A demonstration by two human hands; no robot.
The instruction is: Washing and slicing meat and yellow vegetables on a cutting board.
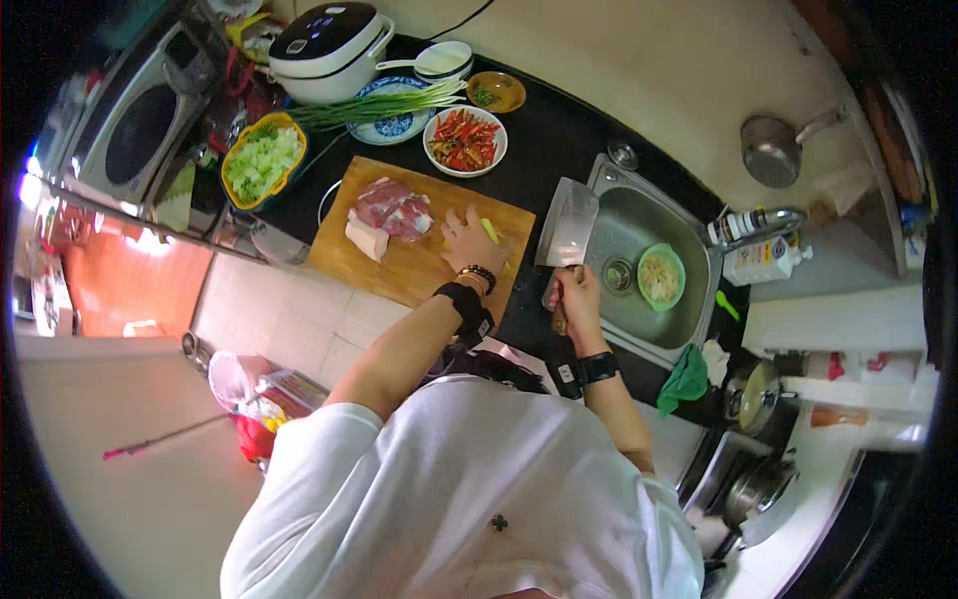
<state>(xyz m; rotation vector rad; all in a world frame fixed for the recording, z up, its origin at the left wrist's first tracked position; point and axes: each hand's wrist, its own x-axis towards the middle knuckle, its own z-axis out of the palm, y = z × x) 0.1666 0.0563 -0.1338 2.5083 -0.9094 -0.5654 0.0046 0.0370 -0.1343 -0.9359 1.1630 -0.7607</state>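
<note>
My left hand (466, 245) rests over the right part of the wooden cutting board (349, 275), fingers apart, beside a small pale yellow piece (489, 230). A slab of raw red meat (392, 206) and a pale, fatty piece (366, 237) lie to the left of that hand. My right hand (574, 299) grips the wooden handle of a cleaver (569, 222), its broad blade raised between the board and the sink.
The steel sink (621, 205) holds a green bowl (662, 276). Behind the board stand a basket of chopped greens (261, 165), a bowl of red chillies (465, 140), scallions (349, 113) and a rice cooker (324, 55). A green cloth (684, 384) and pots (750, 399) are at right.
</note>
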